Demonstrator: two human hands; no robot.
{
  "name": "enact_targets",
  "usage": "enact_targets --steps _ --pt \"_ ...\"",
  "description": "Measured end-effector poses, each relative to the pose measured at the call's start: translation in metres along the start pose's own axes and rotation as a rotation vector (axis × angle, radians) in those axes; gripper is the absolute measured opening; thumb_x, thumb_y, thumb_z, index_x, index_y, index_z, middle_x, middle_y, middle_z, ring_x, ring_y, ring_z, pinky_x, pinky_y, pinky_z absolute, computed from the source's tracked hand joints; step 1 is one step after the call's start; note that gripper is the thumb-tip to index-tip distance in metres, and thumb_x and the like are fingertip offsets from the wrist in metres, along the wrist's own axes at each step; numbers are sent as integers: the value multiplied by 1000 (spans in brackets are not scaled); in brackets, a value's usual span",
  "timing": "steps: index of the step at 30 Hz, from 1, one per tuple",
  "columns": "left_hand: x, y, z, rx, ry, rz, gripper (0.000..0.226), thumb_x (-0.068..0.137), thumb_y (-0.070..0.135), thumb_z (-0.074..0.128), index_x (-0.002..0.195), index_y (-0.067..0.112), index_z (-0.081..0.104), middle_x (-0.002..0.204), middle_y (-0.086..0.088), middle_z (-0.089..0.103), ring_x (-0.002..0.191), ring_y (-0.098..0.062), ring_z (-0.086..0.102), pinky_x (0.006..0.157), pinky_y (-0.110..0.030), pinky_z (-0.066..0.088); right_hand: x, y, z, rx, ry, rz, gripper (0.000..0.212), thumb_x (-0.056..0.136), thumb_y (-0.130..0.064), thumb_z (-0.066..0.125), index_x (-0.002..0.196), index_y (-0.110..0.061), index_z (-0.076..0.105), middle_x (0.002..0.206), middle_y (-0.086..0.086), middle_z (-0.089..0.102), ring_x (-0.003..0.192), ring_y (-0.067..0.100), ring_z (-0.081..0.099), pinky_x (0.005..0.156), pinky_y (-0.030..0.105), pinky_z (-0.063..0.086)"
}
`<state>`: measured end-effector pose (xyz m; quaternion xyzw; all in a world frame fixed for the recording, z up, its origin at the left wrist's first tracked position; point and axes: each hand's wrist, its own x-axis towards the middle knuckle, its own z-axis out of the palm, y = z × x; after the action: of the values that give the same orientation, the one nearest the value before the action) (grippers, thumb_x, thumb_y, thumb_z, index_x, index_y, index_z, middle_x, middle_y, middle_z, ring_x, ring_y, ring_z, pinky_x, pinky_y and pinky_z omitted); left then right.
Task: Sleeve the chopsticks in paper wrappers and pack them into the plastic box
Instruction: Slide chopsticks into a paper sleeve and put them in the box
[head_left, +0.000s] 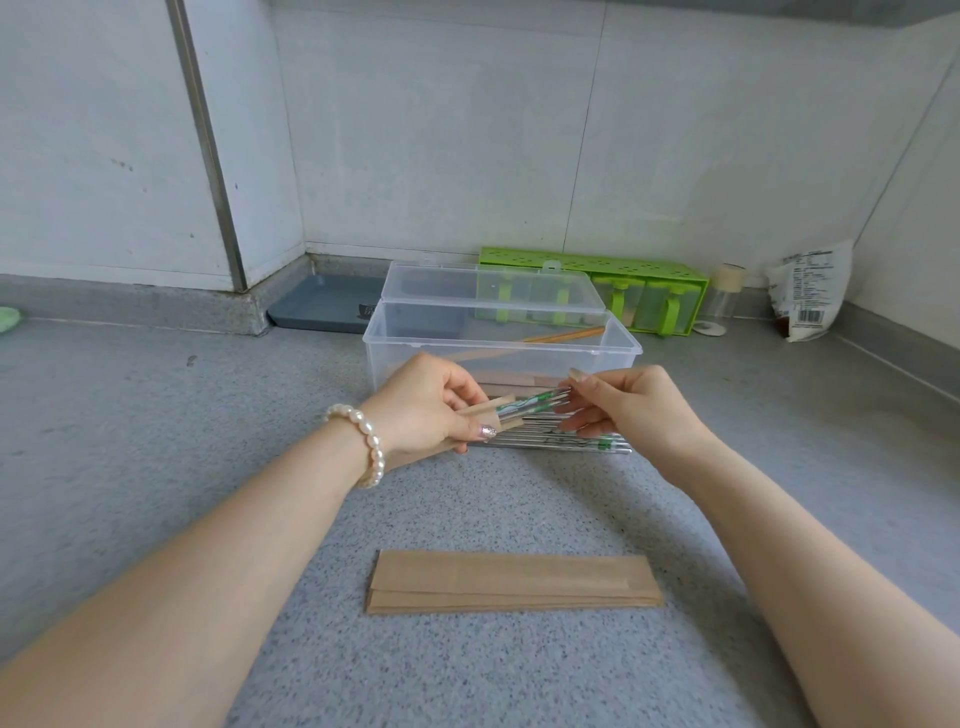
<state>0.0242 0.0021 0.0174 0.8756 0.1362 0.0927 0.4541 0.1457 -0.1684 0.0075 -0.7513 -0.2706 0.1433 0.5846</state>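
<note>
Head view looks down on a grey speckled counter (208, 405) where two bare hands meet in front of a clear plastic box (501, 358). The left hand (426, 410), with a pearl bracelet (363, 447) at the wrist, pinches a brown paper wrapper (488, 415) between thumb and curled fingers (the thumb nail is glittery). The right hand (628, 410) pinches the far ends of a pair of chopsticks (535, 402), metal with green marks, whose other ends sit in the mouth of the wrapper; its remaining fingers are loosely spread. Under the hands, more chopsticks (566, 441) of the same kind lie in a row on the counter, just beside the front wall of the box. The box stands open with its lid (488, 286) tilted up behind, and brown sleeved pairs (524, 379) lie inside it. Near the front edge lies a stack of wrappers (514, 582), flat and well apart from the hands. At the wall stand a green rack (597, 262), a small jar (724, 293) and a bag (810, 291) with a barcode and printed text too small to read. A blue tray (322, 306) lies in the corner.
</note>
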Motion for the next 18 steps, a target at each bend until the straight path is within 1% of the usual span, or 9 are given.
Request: enact_targets --steps 3,5,7,9,12,15,18 --pt "0 0 0 5 -12 0 17 73 0 73 86 8 66 72 1 69 51 -1 63 56 -14 53 -3 -2 1 -11 -92 1 18 91 -20 56 86 -12 71 75 0 73 62 13 67 69 26 58" --pt "-1 1 1 3 -15 3 16 73 0 73 86 8 66 71 2 69 50 -1 63 56 -14 52 -4 -3 0 13 -100 -8 15 88 -17 59 84 -12 72 74 1 73 61 14 68 69 27 58" --pt "-1 2 1 -14 -23 9 16 73 1 73 86 8 66 70 2 69 51 -2 63 56 -14 52 -4 -3 -1 91 -84 5 11 85 -12 63 87 -7 72 74 6 73 59 16 67 66 28 58" --pt "-1 3 2 -25 -27 29 16 73 3 74 85 10 66 71 2 70 53 -3 64 59 -16 53 -5 -4 -1 205 -68 43 8 82 -6 64 85 -4 71 71 9 72 57 17 67 61 26 58" --pt "-1 3 2 -26 -23 64 17 73 5 74 87 11 67 73 1 72 57 -7 66 63 -19 54 -4 -4 0 331 -32 82 5 81 0 63 84 -3 67 68 12 71 54 18 67 56 25 58" --pt "-2 6 2 -50 -26 82 21 73 7 75 93 10 67 75 0 73 62 -11 68 65 -22 54 -4 -6 -1 429 -4 63 5 82 4 60 81 0 63 66 13 70 55 17 68 52 22 56" --pt "-6 10 -5 -22 -85 38 31 72 22 76 100 15 65 78 4 74 66 -11 69 71 -24 53 -4 -9 -6 516 42 47 5 82 5 59 79 1 62 67 13 70 57 17 68 54 22 56"
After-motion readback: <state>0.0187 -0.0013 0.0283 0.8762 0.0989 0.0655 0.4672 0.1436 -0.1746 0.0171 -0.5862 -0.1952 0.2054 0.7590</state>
